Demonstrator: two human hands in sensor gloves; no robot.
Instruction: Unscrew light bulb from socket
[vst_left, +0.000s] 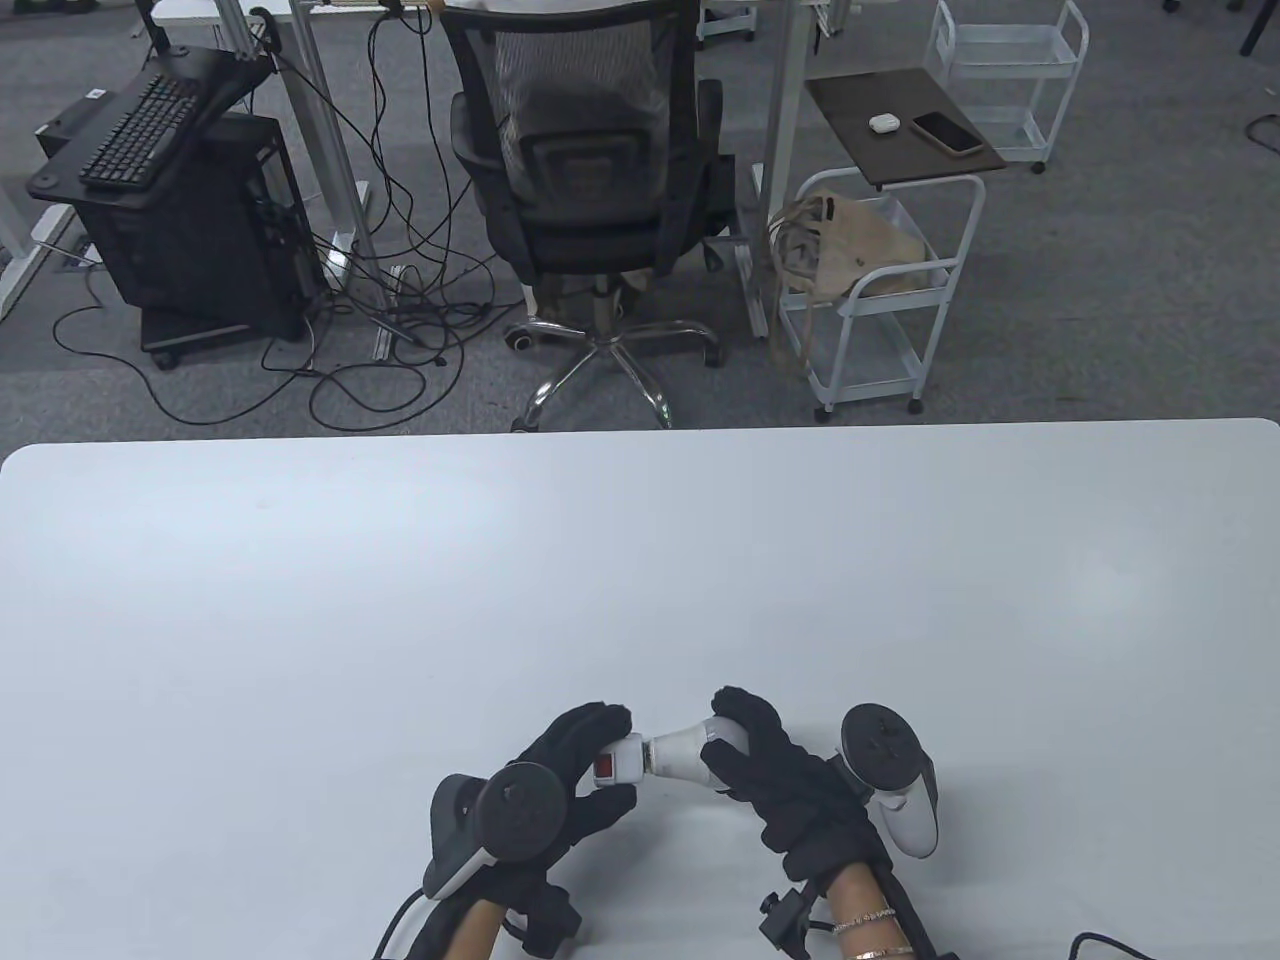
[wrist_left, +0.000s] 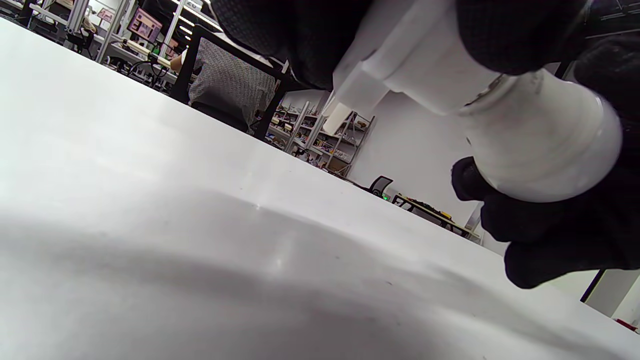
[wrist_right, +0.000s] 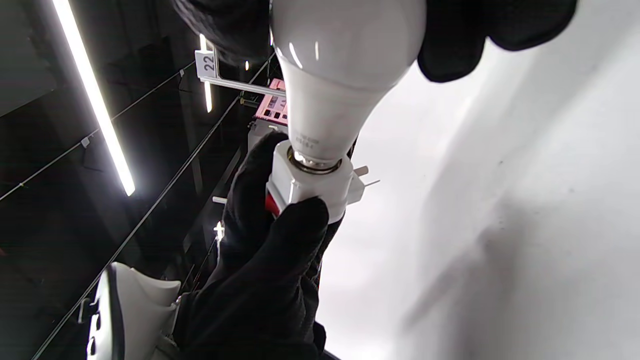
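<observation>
A white light bulb (vst_left: 680, 750) sits in a white plug-in socket (vst_left: 622, 764) with a red switch, held level just above the white table (vst_left: 640, 580) near its front edge. My left hand (vst_left: 590, 765) grips the socket. My right hand (vst_left: 745, 745) grips the round end of the bulb. The left wrist view shows the socket (wrist_left: 425, 75) and bulb (wrist_left: 540, 145) from below, with fingers (wrist_left: 545, 235) of the right hand under the bulb. The right wrist view shows the bulb (wrist_right: 340, 75), its metal thread at the socket (wrist_right: 310, 187), and the left hand's fingers (wrist_right: 295, 225) on the socket.
Beyond the table's far edge stand a black mesh office chair (vst_left: 590, 180), a white wire cart (vst_left: 880, 290) with a bag, a computer stand with a keyboard (vst_left: 140, 130), and loose cables on the floor.
</observation>
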